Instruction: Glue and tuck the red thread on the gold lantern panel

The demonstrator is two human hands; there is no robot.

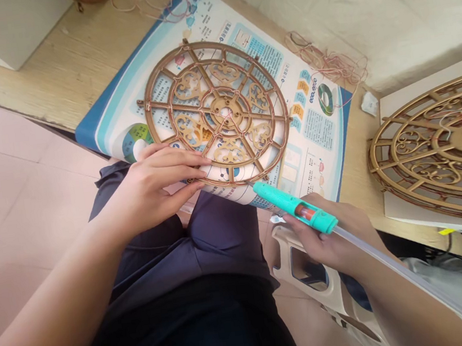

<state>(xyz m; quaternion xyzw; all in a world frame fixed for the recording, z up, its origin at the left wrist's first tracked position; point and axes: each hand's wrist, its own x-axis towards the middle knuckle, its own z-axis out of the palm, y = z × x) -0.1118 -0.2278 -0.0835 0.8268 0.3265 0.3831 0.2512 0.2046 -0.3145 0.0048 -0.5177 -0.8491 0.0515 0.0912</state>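
Observation:
A round brown openwork frame (214, 112) with scroll ornaments and spokes lies on a printed poster (310, 128) on the wooden table. My left hand (160, 185) grips the frame's near left rim, fingers pressed together on it. My right hand (329, 239) is wrapped round a teal glue pen (293, 207) with a clear glue stick trailing behind. The pen's tip touches the frame's near rim.
A second, larger brown frame (441, 151) lies on a white board at the right. Thin pinkish wire (327, 61) lies tangled at the back of the table (72, 63). A white plastic stool (307, 265) stands by my legs, above a pink tiled floor.

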